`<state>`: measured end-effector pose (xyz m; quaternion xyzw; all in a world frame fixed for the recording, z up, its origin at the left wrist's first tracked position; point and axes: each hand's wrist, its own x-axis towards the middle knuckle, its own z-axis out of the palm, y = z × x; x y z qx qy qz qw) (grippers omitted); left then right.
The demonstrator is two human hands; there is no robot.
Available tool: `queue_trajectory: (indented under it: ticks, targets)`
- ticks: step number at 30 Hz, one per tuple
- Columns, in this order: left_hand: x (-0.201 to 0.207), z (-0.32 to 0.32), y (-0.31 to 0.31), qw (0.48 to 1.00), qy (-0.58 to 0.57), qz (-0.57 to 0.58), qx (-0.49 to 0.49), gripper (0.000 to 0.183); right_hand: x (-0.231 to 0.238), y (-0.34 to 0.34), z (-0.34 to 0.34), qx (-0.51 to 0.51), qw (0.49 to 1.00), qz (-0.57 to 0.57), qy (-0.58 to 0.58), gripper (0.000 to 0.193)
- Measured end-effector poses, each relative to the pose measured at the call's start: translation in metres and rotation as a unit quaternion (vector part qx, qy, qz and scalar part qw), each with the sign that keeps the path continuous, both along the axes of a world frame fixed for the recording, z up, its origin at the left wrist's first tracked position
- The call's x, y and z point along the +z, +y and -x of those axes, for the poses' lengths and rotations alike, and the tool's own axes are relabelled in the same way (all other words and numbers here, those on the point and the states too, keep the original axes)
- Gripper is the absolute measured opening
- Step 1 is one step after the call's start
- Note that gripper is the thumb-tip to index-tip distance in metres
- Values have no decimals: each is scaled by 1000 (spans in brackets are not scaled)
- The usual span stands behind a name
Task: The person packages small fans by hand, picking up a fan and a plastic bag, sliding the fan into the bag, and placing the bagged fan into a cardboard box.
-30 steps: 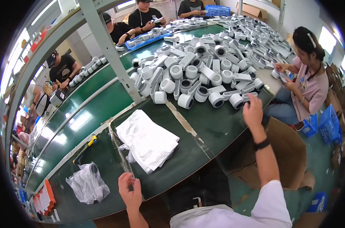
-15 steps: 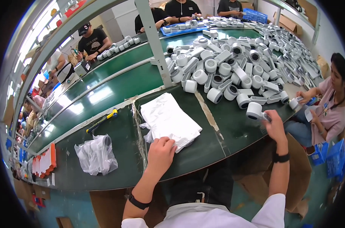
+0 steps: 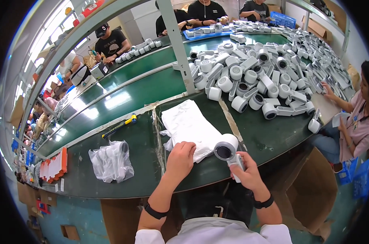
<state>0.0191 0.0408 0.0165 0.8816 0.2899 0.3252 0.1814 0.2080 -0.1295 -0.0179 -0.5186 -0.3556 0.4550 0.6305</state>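
Right hand (image 3: 247, 174) wraps closed around a handheld device (image 3: 227, 151), over the near edge of the bench (image 3: 208, 171); left hand (image 3: 181, 158) has fingertips bunched at white plastic bags (image 3: 190, 126), pinch unclear. A loosened grip could drop it! White rounded head, dark face; similar devices (image 3: 249, 77) heap beyond.

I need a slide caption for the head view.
Right hand holds a round-headed white device by its grey handle; left hand at a white plastic stack.
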Motion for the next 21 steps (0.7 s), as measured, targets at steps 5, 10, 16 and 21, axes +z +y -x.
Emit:
queue_trajectory:
  ticks: [5,10,16,21]
  targets:
    - [3,-3,0,996,-59,72,9,10,7,-3,14,4,998,57,22,40]
    - [9,-4,-1,978,-102,182,-2,10,23,-6,7,159,982,90,-49,68]
    - [13,6,-4,983,-94,157,-23,9,36,17,-1,214,968,118,-62,99]
    - [17,11,-9,976,-102,191,-30,8,38,31,-9,244,958,140,-49,98]
